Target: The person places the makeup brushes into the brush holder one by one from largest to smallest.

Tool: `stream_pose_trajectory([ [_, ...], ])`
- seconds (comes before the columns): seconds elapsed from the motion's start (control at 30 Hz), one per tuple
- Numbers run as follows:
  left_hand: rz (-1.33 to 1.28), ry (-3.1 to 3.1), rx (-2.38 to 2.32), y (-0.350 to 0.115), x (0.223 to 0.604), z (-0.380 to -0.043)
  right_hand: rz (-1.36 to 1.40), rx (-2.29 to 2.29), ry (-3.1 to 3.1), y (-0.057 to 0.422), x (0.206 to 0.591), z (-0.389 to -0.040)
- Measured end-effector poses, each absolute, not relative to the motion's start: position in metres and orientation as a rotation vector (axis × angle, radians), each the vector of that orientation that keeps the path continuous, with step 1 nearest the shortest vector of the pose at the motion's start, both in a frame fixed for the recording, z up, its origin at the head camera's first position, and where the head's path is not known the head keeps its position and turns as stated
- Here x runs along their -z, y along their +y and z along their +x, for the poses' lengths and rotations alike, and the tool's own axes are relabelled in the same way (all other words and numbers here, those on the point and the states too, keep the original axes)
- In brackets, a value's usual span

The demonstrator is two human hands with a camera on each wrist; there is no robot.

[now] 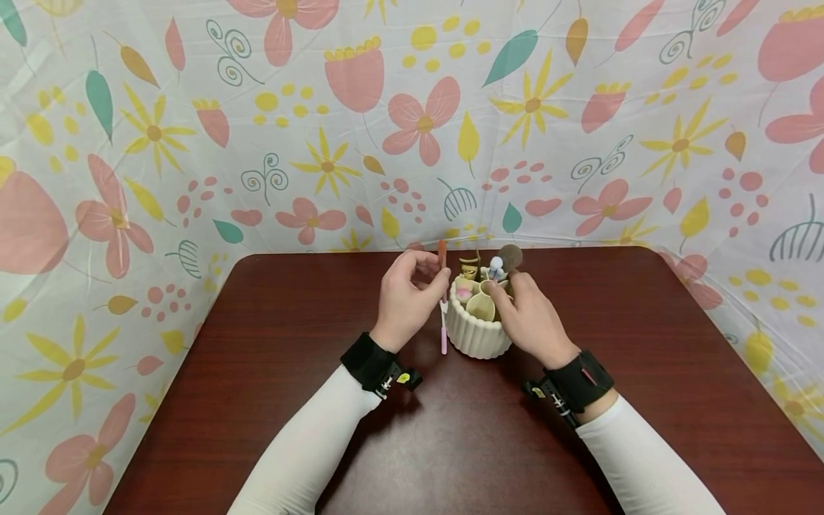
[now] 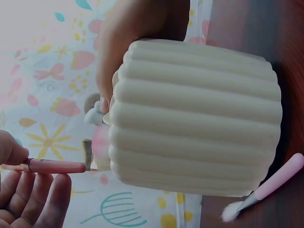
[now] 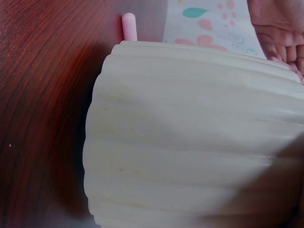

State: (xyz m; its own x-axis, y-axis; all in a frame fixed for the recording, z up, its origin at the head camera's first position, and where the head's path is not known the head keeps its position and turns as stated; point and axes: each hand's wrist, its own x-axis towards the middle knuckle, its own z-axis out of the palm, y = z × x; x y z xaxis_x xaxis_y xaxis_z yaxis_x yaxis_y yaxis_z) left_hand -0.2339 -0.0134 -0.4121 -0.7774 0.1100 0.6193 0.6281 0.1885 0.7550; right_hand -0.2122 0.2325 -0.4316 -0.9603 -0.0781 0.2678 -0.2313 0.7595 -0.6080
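A cream, ribbed round organizer (image 1: pixel 479 340) stands upright on the table, its top divided into compartments. My right hand (image 1: pixel 531 315) grips its right side, thumb over the rim; the other fingers are mostly hidden behind it. To the left of the rim, my left hand (image 1: pixel 412 293) pinches a slim pink-orange tube (image 2: pixel 57 166) between thumb and fingers. The tube's kind is unclear. Below that hand, a small pink-handled brush (image 2: pixel 280 178) with white bristles lies on the table against the organizer's left side. Its pink handle end (image 3: pixel 129 28) also shows in the right wrist view.
Inside the organizer stand a dark gold item (image 1: pixel 469 267), a pale blue figure-like piece (image 1: pixel 496 265) and a round grey-brown piece (image 1: pixel 511 256). The dark red wooden table (image 1: pixel 438 443) ends at a flower-printed cloth (image 1: pixel 360 164) behind.
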Motion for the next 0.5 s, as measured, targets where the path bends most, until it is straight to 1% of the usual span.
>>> stream_pose_trajectory([
  [0.5,-0.771,-1.943,1.598,-0.0073,0.4142,-0.2304,0.248,-0.987,-2.724,0.2322,0.4336,-0.2124],
])
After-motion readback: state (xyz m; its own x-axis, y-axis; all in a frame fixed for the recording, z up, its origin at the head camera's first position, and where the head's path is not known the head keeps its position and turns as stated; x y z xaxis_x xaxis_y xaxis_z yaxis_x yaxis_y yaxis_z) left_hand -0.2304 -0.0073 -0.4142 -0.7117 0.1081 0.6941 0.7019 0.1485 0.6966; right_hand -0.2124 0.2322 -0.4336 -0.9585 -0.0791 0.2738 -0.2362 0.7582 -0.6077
